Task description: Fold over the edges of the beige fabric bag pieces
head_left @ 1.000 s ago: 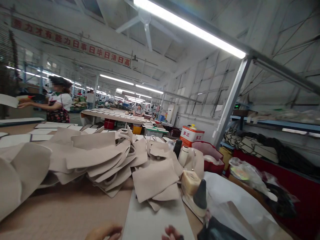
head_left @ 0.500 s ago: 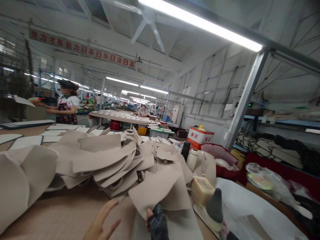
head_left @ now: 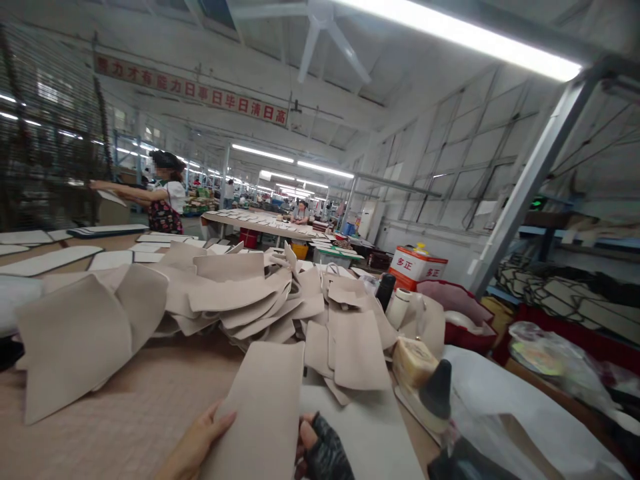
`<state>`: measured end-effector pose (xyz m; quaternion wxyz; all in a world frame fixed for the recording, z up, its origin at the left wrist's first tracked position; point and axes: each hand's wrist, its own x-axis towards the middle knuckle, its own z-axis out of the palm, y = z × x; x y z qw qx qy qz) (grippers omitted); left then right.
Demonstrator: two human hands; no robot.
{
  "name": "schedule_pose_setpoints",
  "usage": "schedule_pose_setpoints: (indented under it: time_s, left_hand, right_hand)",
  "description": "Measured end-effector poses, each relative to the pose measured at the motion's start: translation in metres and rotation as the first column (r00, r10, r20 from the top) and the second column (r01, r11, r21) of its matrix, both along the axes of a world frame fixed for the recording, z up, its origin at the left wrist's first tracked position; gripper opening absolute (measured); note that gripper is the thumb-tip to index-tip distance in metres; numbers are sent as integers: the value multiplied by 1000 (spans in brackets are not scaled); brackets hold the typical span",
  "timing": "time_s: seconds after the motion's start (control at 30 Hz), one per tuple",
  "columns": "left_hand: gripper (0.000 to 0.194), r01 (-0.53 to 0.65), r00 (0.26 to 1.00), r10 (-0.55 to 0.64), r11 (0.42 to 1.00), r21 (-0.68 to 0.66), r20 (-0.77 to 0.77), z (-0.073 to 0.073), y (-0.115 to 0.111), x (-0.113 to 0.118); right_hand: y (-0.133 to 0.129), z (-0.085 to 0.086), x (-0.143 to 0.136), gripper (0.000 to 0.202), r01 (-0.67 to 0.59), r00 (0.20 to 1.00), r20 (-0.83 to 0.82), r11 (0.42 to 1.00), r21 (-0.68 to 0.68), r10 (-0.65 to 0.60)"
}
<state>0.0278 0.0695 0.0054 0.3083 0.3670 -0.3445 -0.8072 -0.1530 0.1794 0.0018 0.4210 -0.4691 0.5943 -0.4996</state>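
A long beige panel (head_left: 257,413) stands between my two hands near the bottom centre. My left hand (head_left: 197,443) grips its left edge, thumb on the front face. At its right edge is my right hand (head_left: 323,447), in a dark fingerless glove, with fingers curled at the panel's side. Behind lies a large heap of curved beige pieces (head_left: 250,293), with flatter beige pieces (head_left: 360,347) to the right. Under my right hand is a pale sheet (head_left: 370,427) on the brown tabletop (head_left: 145,400).
A yellow block (head_left: 415,360) and a dark-tipped object (head_left: 437,393) sit at the right. Beyond are a white spool (head_left: 399,307), an orange-and-white box (head_left: 417,265) and a red bag (head_left: 450,313). A person (head_left: 167,193) stands at the left behind the table.
My left hand, open before, now holds the panel. The panel has come off the right-hand pieces toward me and turned upright. The view has shifted left; the person's arms are stretched out further.
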Motion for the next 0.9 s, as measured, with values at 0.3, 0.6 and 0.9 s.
schedule_pose_setpoints:
  time_s: [0.3,0.6,0.9]
  left_hand:
    - [49,-98,987,115,984,-148,110,4,3,32]
    - [35,-29,710,586,578,-815,390,0,-9,32]
    - [59,276,795,82,834,-479,601,-6,10,-18]
  right_hand:
    - [-15,4,24,38,-76,949,308,997,27,64]
    - [-33,14,40,23,-61,938,346,994,86,27]
    - [-60,-2,52,45,-115,935,347,989,93,76]
